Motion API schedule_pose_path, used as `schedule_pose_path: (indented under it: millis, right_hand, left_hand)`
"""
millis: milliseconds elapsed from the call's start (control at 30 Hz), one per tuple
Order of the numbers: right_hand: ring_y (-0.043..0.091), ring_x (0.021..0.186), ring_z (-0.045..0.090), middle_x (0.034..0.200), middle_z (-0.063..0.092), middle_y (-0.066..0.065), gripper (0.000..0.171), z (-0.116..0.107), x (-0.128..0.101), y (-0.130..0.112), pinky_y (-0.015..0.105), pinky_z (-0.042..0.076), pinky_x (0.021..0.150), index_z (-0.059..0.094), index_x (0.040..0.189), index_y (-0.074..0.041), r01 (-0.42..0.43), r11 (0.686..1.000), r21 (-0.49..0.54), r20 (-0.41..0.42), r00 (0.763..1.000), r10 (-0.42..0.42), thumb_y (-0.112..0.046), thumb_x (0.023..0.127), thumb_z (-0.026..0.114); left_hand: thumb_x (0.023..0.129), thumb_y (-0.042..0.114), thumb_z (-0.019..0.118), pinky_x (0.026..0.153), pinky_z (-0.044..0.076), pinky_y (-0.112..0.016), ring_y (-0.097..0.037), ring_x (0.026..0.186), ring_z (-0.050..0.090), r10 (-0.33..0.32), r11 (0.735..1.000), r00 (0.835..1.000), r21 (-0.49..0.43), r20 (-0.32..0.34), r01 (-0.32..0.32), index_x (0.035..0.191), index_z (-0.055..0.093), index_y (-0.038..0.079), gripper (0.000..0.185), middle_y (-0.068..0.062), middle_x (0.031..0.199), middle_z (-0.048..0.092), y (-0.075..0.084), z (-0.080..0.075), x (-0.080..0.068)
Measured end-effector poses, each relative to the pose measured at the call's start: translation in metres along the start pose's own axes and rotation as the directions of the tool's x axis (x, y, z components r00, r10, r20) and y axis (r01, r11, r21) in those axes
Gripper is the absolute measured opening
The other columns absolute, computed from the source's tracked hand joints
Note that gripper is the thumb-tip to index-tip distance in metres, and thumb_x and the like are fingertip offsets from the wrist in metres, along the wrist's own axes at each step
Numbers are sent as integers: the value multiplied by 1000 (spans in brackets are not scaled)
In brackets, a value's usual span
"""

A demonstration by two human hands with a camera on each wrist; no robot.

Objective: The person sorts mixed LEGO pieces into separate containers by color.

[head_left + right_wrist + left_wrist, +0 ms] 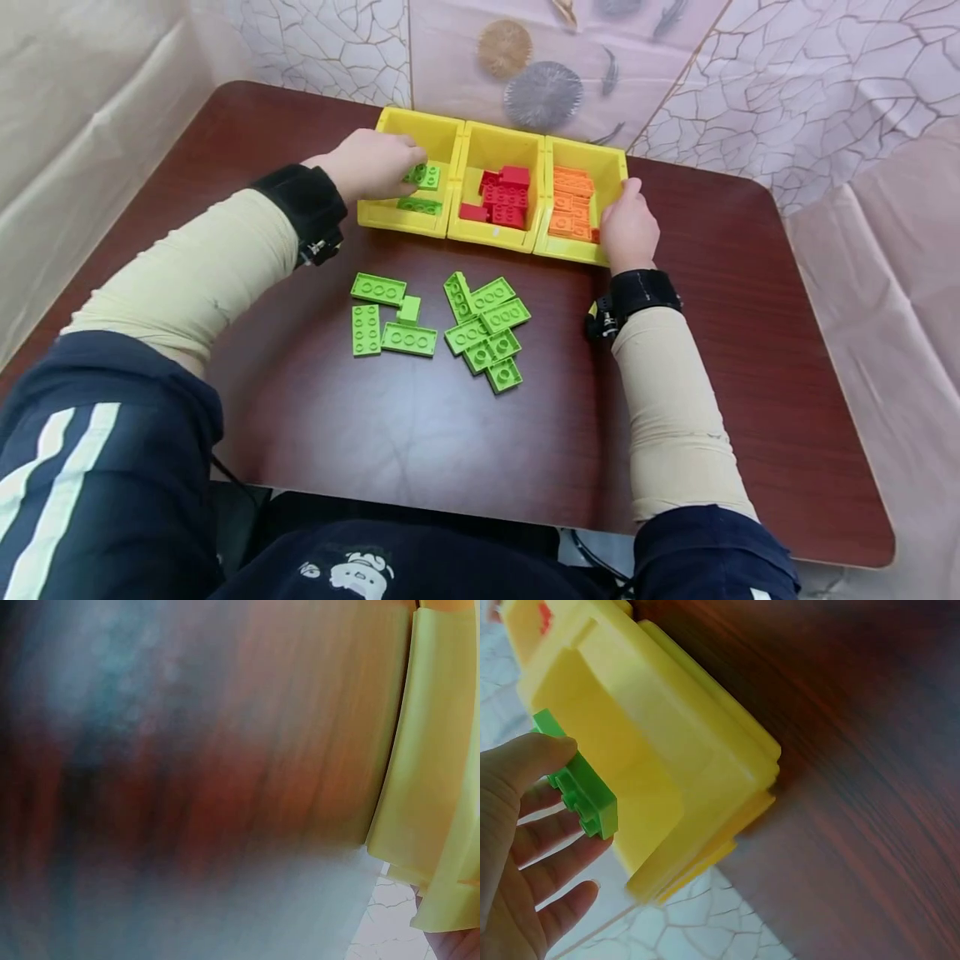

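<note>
Three yellow bins stand in a row at the back of the dark table [420,433]. My left hand [390,162] is over the left bin [420,123] and pinches a green brick [424,175] between thumb and fingers. The left wrist view shows that green brick [585,796] under my thumb [525,761], beside the left bin's wall [660,735]. Another green brick [418,205] lies inside this bin. My right hand [628,225] grips the right front corner of the right bin [592,157], which holds orange bricks [570,208].
The middle bin [504,140] holds red bricks [504,200]. Several loose green bricks lie on the table in two groups [393,321] [487,329]. The right wrist view is blurred, showing only tabletop and a yellow bin wall [439,787]. A patterned cloth hangs behind.
</note>
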State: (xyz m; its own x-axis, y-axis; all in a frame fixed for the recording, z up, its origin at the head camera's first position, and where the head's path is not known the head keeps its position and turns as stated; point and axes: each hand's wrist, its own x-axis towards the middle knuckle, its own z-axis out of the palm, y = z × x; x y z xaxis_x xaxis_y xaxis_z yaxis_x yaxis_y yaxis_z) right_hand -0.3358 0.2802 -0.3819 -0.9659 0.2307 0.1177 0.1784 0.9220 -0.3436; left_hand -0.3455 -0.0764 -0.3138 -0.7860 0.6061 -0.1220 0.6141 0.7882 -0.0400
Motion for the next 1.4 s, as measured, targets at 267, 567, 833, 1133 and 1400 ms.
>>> schedule_pose_path:
  millis: [267, 567, 833, 1133, 1400]
  right_hand:
    - [39, 94, 57, 119, 55, 18, 40, 3, -4, -10, 50, 44, 82, 31, 136, -8, 20, 1000, 2, -1, 1000, -20, -20, 98, 33]
    - [38, 94, 58, 119, 55, 17, 40, 4, 0, -14, 49, 45, 82, 30, 136, -9, 17, 1000, -12, 14, 1000, -17, -21, 99, 32]
    - [37, 94, 58, 119, 55, 17, 40, 6, 0, -12, 48, 45, 82, 29, 137, -9, 24, 1000, -9, 14, 1000, -23, -21, 99, 32]
    - [37, 95, 58, 120, 55, 17, 41, 4, 1, -8, 48, 45, 83, 29, 138, -10, 5, 1000, -17, 22, 1000, -5, -21, 99, 33]
    - [36, 94, 58, 119, 55, 17, 40, 0, 2, 0, 48, 45, 82, 29, 137, -10, -15, 1000, -20, 5, 1000, 15, -22, 99, 32]
  left_hand:
    - [89, 34, 59, 75, 44, -48, -29, 84, 49, -64, 997, 993, -24, 103, 67, 99, 54, 3, 32, -13, 91, 55, -8, 11, 18]
    - [90, 20, 57, 87, 42, -50, -35, 100, 53, -50, 996, 978, -63, 200, 64, 118, 55, -1, 36, -21, 114, 58, -11, 16, 32]
    - [88, 13, 55, 89, 40, -50, -35, 105, 50, -65, 990, 964, -104, 257, 95, 123, 54, -1, 37, -21, 121, 54, -11, 20, 40]
    - [92, 18, 55, 92, 38, -48, -34, 104, 50, -39, 985, 960, -150, 276, 83, 126, 52, -3, 40, -23, 123, 53, -12, 23, 45]
    - [94, 14, 46, 97, 34, -48, -34, 108, 47, 8, 984, 967, -173, 254, 38, 127, 51, -1, 36, -22, 126, 51, -6, 23, 47]
